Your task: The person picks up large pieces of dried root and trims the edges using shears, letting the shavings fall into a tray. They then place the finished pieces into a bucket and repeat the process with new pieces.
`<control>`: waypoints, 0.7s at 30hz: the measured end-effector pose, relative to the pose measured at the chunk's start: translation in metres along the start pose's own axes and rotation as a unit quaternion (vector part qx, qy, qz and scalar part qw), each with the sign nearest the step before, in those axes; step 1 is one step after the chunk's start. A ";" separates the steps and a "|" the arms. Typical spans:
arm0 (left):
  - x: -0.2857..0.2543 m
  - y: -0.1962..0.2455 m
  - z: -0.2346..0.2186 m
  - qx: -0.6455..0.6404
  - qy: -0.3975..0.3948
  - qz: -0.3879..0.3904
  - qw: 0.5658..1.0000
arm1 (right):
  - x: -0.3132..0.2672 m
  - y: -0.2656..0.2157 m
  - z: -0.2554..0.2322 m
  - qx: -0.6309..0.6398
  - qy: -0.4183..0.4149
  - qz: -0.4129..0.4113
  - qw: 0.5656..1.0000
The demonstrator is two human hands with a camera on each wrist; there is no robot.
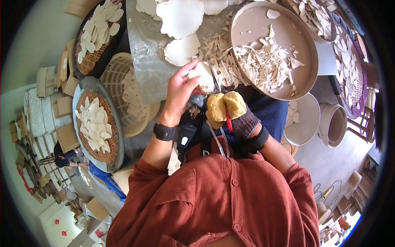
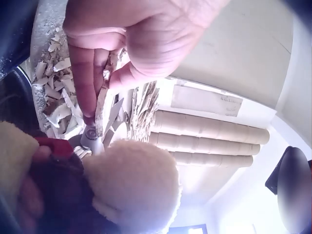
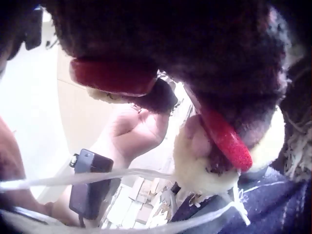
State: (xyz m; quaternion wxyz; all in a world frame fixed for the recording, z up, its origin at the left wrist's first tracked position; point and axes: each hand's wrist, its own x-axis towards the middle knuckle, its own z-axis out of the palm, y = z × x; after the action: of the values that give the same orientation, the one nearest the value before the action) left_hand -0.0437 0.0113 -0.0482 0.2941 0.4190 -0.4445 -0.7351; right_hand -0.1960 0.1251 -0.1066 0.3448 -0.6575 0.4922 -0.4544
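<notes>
My left hand (image 1: 177, 94) pinches a pale, flat, brittle-looking piece (image 1: 201, 82) between thumb and fingers. In the left wrist view the piece is seen edge-on, with a rough, ragged rim. My right hand (image 1: 247, 123), in a dark knitted glove, grips red-handled shears (image 1: 228, 119). Thick yellow foam (image 1: 236, 103) pads the handles and hides part of the fingers. The metal blades reach up to the right edge of the pale piece. From the right wrist, both red handles (image 3: 226, 139) show around the gloved fingers, with white ties hanging nearby.
A round tray (image 1: 275, 8) holds a heap of pale slivers. Larger pale sheets (image 1: 180, 18) lie on the metal tabletop (image 1: 144, 66), and more slivers are piled beside the blades. A slatted basket (image 1: 109, 74) and round woven trays (image 1: 84, 119) of flat pieces stand at left.
</notes>
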 end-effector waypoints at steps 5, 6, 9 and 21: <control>0.000 0.006 -0.002 0.040 -0.034 -0.012 0.999 | -0.010 0.004 -0.001 -0.031 -0.015 0.004 0.999; -0.001 0.008 -0.003 0.052 -0.043 -0.011 0.998 | -0.010 0.002 0.001 0.088 0.002 0.050 0.995; -0.003 0.017 -0.003 0.097 -0.103 -0.028 0.990 | -0.011 -0.001 0.003 0.309 0.021 0.142 0.940; 0.000 -0.022 0.025 -0.049 0.146 0.113 0.982 | -0.004 -0.012 -0.014 -0.048 -0.024 -0.033 0.998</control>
State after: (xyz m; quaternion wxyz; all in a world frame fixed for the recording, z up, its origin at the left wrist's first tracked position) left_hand -0.0668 0.0314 -0.0617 0.4569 0.4543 -0.4045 -0.6490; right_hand -0.2053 0.1324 -0.0917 0.3097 -0.6999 0.4827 -0.4257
